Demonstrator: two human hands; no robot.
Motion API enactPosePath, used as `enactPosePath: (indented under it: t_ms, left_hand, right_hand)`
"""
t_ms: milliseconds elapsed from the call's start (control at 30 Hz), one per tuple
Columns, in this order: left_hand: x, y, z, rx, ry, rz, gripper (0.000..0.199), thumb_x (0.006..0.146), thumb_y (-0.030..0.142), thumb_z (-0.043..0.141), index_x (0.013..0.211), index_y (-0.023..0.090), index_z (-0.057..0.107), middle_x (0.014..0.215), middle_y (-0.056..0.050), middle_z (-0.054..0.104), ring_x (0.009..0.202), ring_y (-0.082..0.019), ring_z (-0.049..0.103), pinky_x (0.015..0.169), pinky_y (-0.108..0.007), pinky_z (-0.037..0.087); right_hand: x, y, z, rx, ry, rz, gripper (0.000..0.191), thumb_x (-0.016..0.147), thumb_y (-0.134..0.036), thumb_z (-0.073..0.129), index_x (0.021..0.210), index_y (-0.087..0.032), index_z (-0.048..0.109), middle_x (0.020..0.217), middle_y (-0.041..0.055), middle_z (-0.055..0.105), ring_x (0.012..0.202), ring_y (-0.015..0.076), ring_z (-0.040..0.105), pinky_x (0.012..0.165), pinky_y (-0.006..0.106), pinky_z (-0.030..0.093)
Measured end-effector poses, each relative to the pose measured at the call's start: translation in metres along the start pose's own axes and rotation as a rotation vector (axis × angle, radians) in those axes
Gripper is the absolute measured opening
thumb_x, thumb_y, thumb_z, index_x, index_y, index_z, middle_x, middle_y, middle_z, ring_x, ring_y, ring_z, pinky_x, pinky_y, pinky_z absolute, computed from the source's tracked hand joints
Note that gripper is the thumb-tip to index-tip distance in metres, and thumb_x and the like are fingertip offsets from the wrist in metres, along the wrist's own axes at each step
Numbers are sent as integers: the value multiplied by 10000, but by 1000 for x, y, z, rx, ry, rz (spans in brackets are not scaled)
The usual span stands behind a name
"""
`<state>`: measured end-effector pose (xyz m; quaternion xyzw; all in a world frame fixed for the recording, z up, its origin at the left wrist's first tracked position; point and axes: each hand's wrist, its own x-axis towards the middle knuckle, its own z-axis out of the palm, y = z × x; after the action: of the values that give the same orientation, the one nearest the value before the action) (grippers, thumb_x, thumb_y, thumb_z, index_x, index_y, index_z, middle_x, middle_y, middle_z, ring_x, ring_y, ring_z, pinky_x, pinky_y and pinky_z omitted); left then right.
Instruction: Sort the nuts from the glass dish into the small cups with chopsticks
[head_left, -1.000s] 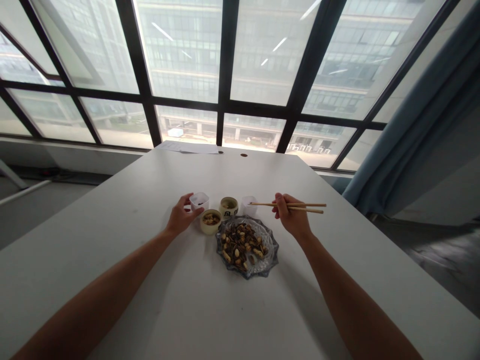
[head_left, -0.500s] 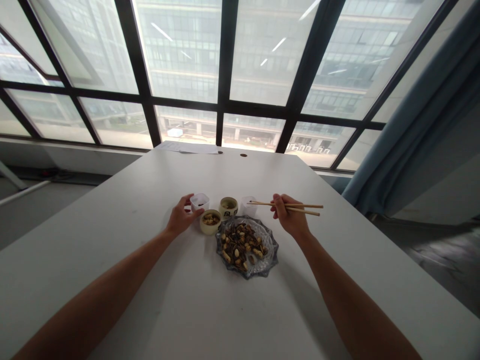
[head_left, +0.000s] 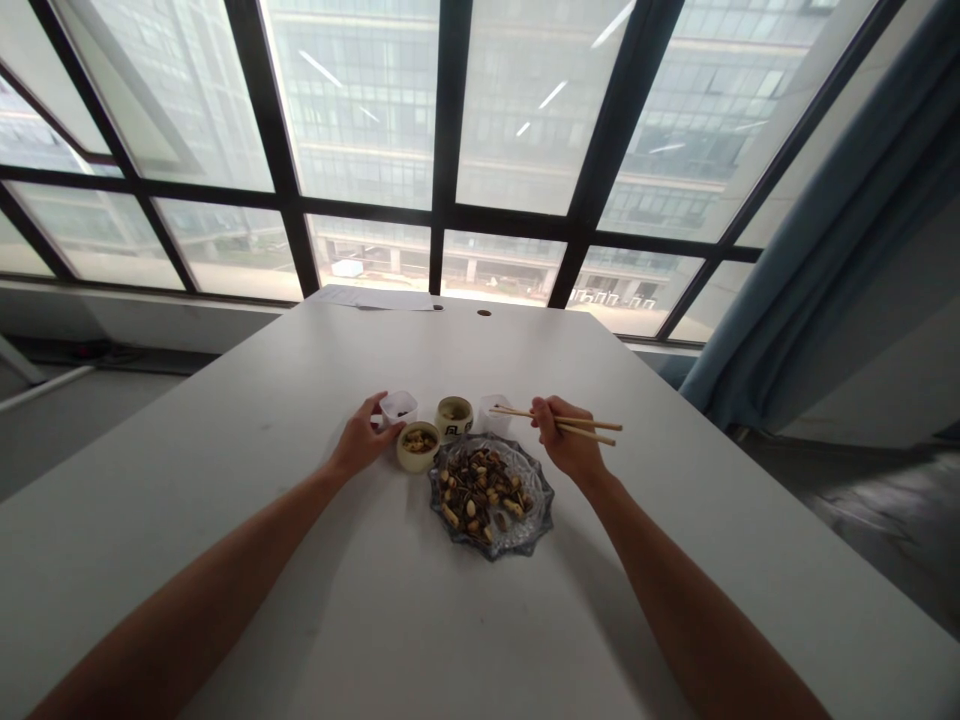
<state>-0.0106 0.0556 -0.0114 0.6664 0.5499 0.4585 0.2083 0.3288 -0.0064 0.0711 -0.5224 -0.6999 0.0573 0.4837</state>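
Observation:
My left hand [head_left: 364, 437] is curled round a small translucent plastic cup [head_left: 398, 400] with a few dark bits inside, thumb on its near side. In my right hand [head_left: 568, 440] is a pair of wooden chopsticks [head_left: 596, 428], their tips over another translucent plastic cup [head_left: 493, 422]. Whether the tips pinch anything is too small to tell. Between the plastic cups stand two cream cups: one in front [head_left: 417, 463] holding yellowish-brown pieces, and one behind [head_left: 451, 432] with dark lettering. Nearer me, a scalloped glass plate [head_left: 541, 515] holds mixed seeds and nuts [head_left: 480, 490].
A white table [head_left: 360, 620] carries everything. Sheets of paper [head_left: 367, 297] lie at its far edge, near two round holes in the top. Windows with dark frames rise behind, and a blue curtain [head_left: 795, 220] hangs on the right.
My right hand has shifted slightly left with the chopsticks, bringing their tips further over the right plastic cup. My left hand stays on its cup. The view has shifted a little.

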Motion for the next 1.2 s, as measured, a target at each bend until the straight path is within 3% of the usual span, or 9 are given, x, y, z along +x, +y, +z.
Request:
enactPosePath:
  t_ms: [133, 267, 333, 533, 600, 700, 767, 1200]
  left_hand:
    - [0, -2, 1, 9, -5, -7, 786, 735, 540, 696, 1385, 147, 493, 1130, -139, 668, 787, -197, 673, 742, -366, 582]
    - [1, -5, 2, 1, 2, 13, 775, 739, 537, 695, 1381, 151, 498, 1130, -138, 671, 809, -203, 676, 774, -376, 580]
    - [2, -6, 2, 4, 8, 24, 769, 740, 540, 695, 1376, 152, 503, 1121, -137, 672, 797, -200, 674, 771, -374, 579]
    - [4, -10, 4, 24, 19, 60, 742, 757, 534, 681, 1366, 147, 509, 1073, -118, 669, 797, -195, 670, 749, -352, 574]
    - [5, -11, 5, 31, 36, 78, 726, 756, 523, 684, 1354, 145, 519, 1058, -112, 666, 830, -202, 670, 762, -346, 569]
    - [7, -12, 6, 36, 36, 79, 721, 758, 499, 687, 1360, 142, 513, 1061, -117, 665, 820, -203, 665, 756, -351, 566]
    - [7, -11, 7, 36, 26, 79, 721, 758, 487, 690, 1362, 135, 511, 1068, -128, 667, 830, -212, 665, 756, -359, 566]
    - [10, -8, 8, 41, 42, 123, 675, 756, 464, 673, 1327, 132, 535, 1110, -134, 676, 1007, -263, 655, 843, -393, 554]
  right_hand:
    - [-1, -1, 2, -25, -39, -27, 521, 968, -582, 429, 637, -207, 573, 512, 11, 573, 473, 137, 522, 490, 258, 405]
    - [-3, 0, 5, -32, 79, -54, 520, 969, -583, 427, 643, -207, 580, 564, 31, 612, 507, 140, 542, 522, 262, 426]
    - [-4, 1, 7, -6, 78, -52, 526, 958, -598, 440, 636, -207, 584, 569, 38, 625, 508, 142, 551, 522, 263, 435]
    - [2, -2, 3, 283, 144, 116, 562, 918, -666, 459, 678, -185, 623, 540, 41, 635, 408, 123, 513, 402, 246, 400]
    - [6, -7, -3, 412, 67, 178, 595, 867, -717, 494, 651, -178, 621, 479, 33, 606, 364, 116, 486, 358, 235, 371]
    - [10, -17, -13, 480, -219, 200, 620, 794, -755, 558, 608, -168, 625, 432, 28, 587, 330, 106, 470, 327, 219, 344]
    - [10, -24, -16, 460, -342, 202, 625, 785, -756, 569, 604, -161, 633, 430, 27, 588, 322, 96, 464, 318, 205, 329]
    - [5, -34, -10, 434, -531, 170, 557, 791, -695, 599, 627, -163, 621, 432, 1, 590, 317, 83, 468, 327, 184, 348]
